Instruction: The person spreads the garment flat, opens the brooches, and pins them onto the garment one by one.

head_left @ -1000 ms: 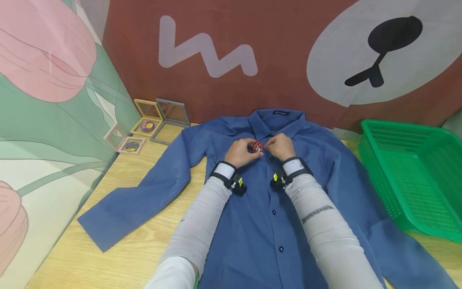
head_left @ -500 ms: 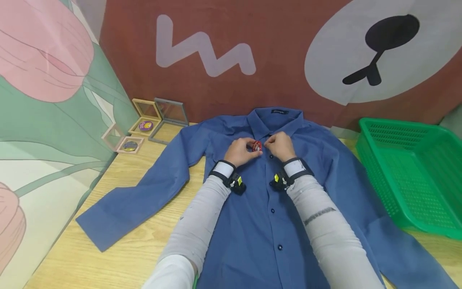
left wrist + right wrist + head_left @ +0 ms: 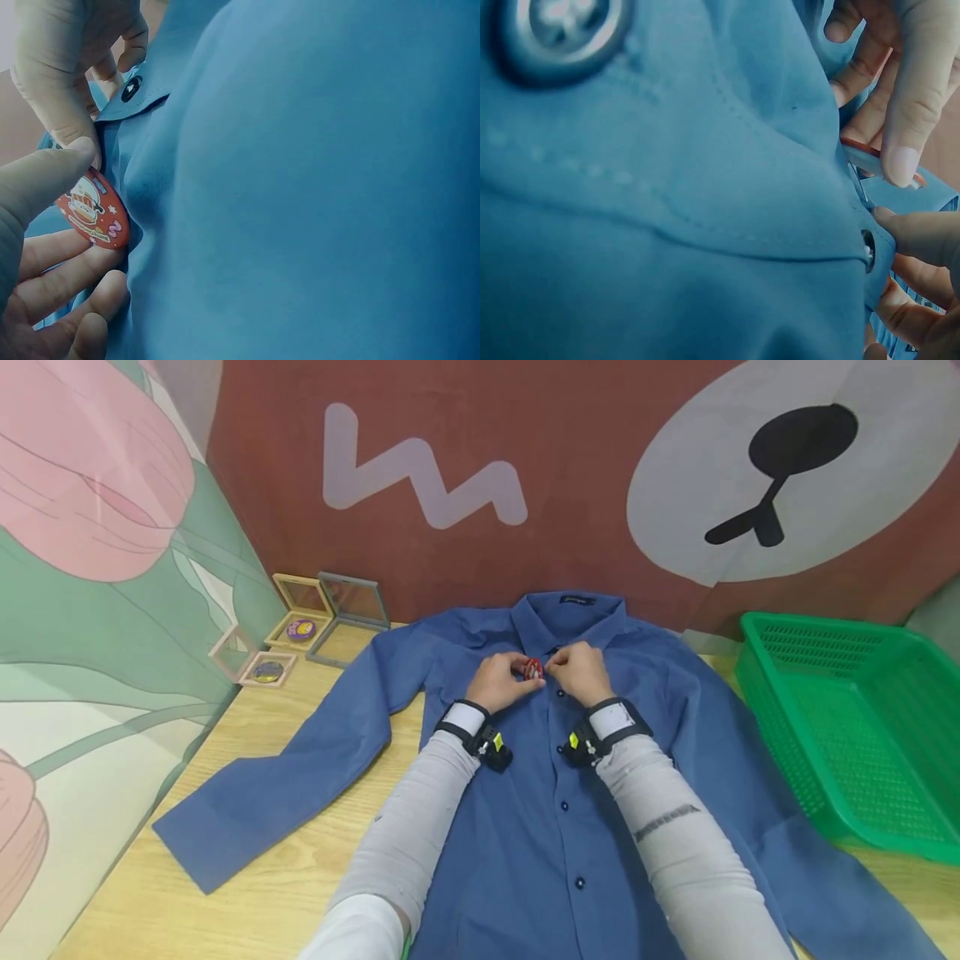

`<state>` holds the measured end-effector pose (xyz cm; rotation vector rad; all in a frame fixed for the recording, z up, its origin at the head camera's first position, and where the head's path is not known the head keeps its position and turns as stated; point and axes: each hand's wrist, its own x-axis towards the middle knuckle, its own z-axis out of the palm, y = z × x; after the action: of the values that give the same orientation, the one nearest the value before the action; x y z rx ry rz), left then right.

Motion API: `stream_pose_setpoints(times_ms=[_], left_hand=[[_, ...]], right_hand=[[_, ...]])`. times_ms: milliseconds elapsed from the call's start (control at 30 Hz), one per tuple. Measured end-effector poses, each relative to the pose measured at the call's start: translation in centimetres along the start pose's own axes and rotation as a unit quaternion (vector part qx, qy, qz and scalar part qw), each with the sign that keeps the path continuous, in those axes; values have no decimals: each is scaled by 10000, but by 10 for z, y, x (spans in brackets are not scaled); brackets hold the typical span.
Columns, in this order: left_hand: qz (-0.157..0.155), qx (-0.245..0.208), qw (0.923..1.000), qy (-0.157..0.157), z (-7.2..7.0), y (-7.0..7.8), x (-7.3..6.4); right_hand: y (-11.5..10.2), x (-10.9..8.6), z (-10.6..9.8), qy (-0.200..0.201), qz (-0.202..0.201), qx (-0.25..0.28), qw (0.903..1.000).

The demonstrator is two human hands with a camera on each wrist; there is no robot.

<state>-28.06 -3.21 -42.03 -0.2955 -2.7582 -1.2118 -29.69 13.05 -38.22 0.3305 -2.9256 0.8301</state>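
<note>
A blue button-up shirt (image 3: 502,827) lies spread on the table, collar at the far side. Over its upper chest, my left hand (image 3: 498,683) pinches a round red badge (image 3: 96,210) with a cartoon print, between thumb and fingers. The badge stands tilted, its edge close to the shirt's front placket. Seen edge-on in the right wrist view, the badge (image 3: 864,154) has a thin metal pin (image 3: 859,186) behind it, near the cloth. Just to the right, my right hand (image 3: 583,675) pinches the placket edge beside a dark button (image 3: 868,250).
Small open display cases stand at the back left: a yellow one (image 3: 279,638) with a purple badge, a grey one (image 3: 318,647), and a pink one (image 3: 247,673) with a greyish badge. A green plastic basket (image 3: 821,777) is at right. A patterned backdrop (image 3: 450,560) rises behind.
Both hands stay over the upper chest, keeping their hold on the badge and the cloth. The right fingertips have come slightly nearer the badge. The head view has shifted a little.
</note>
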Motion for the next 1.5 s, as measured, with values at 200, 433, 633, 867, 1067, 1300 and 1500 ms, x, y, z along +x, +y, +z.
stream_pose_setpoints(times_ms=[200,433,633,867,1067,1300,1500], left_hand=[[108,69,9999,-27,2,-1,1],[204,85,9997,35,2,0,2],[110,-67,9999,25,4,-2,3],[30,-228,9997,-37,5,-3,3],[-51,-313,9995,-65,5,-2,2],[-135,-581,9981,-183,5,-2,2],[-19,-806,9964,-266,4,-5,3]], right_hand=[[-2,-3,0,-123,472,97,9988],[-2,-4,2,-178,582,200,9979],[-2,-6,2,-280,759,624,9948],[1,-8,7,-388,949,804,9915],[2,-8,9,-361,953,894,9908],[2,-7,11,-471,1066,957,9886],[2,-6,8,-811,1201,1087,9835]])
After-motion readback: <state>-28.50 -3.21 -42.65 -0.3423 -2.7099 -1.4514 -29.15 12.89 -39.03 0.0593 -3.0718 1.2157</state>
